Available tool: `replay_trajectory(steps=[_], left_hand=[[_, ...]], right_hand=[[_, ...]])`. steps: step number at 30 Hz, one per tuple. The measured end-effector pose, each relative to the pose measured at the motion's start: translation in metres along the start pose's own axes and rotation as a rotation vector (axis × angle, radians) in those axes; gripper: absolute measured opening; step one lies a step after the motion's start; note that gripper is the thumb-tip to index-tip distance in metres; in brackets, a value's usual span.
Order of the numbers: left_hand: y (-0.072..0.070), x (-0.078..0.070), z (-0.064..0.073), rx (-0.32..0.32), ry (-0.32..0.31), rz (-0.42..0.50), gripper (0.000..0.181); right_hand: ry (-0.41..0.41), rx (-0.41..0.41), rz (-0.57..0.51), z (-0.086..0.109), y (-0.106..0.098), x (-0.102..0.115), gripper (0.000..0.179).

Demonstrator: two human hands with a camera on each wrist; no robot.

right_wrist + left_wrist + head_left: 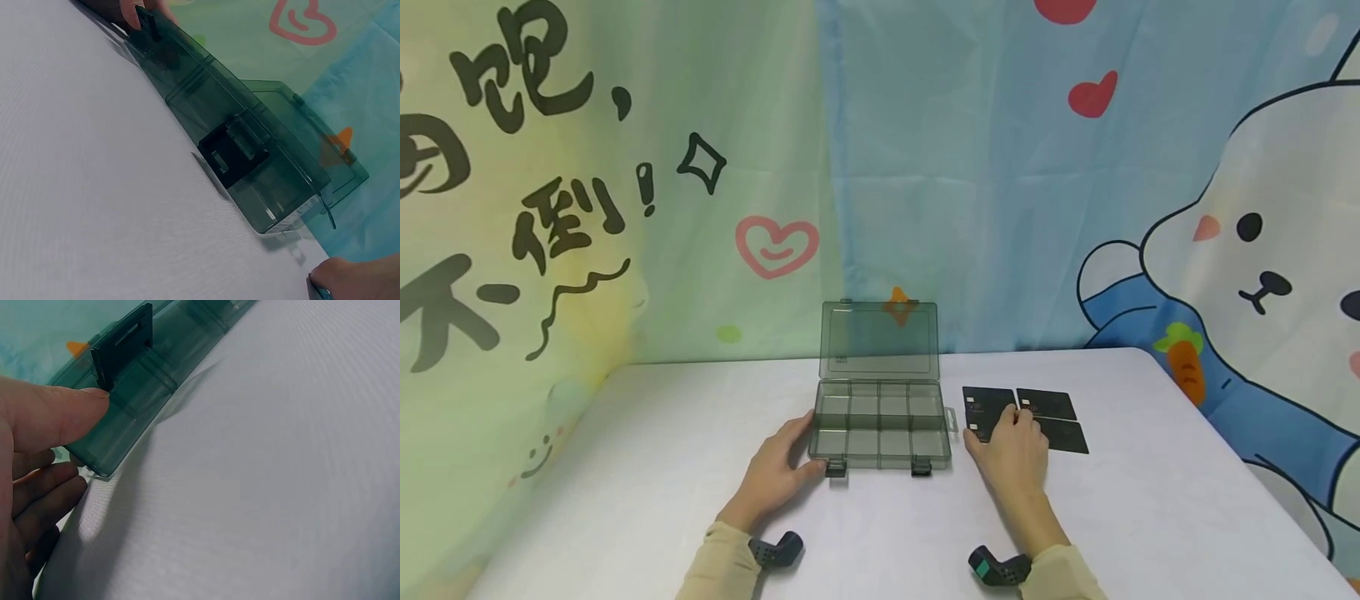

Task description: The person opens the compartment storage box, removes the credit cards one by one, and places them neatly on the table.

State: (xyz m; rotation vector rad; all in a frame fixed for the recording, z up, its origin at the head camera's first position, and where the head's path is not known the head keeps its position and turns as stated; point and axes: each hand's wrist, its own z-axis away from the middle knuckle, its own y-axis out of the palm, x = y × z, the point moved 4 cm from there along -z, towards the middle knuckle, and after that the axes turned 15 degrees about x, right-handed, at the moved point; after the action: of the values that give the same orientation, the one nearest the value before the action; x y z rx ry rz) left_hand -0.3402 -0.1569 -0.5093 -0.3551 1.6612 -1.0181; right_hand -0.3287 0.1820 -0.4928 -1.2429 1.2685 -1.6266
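A clear grey-green plastic compartment box [880, 460] stands on the table with its lid [880, 342] raised behind it. My left hand [778, 467] holds the box's front left corner, thumb by a black latch [125, 347] and fingers around the left end. Several black cards [1048, 406] lie flat right of the box, in two rows. Over the lower left card [980, 428] is my right hand [1017, 454], thumb at its left edge and fingers at its upper right, pinching it. In the right wrist view only the right thumb [350, 278] shows, against a dark edge.
The box's dividers [878, 425] form several compartments, and a second latch [921, 467] hangs at its front right. White cloth covers the table [880, 542]. A printed curtain [1000, 208] hangs right behind the table's back edge.
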Motion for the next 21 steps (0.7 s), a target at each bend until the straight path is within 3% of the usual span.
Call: replay_trajectory(steps=[6,11,16,21], left_hand=[[-0.001,-0.001,0.0,0.02,-0.024,0.022,0.076],[-0.006,0.0,-0.002,0.004,-0.006,0.021,0.075],[-0.006,0.004,-0.002,-0.013,-0.013,0.018,0.075],[0.001,0.007,-0.002,0.001,0.0,0.021,0.075]], right_hand=[[-0.004,0.0,-0.001,0.001,-0.001,0.003,0.088],[-0.097,0.013,-0.095,-0.005,-0.014,0.015,0.083],[-0.287,0.189,-0.299,-0.017,-0.023,0.029,0.081],[-0.427,0.384,-0.524,-0.031,-0.012,0.037,0.079]])
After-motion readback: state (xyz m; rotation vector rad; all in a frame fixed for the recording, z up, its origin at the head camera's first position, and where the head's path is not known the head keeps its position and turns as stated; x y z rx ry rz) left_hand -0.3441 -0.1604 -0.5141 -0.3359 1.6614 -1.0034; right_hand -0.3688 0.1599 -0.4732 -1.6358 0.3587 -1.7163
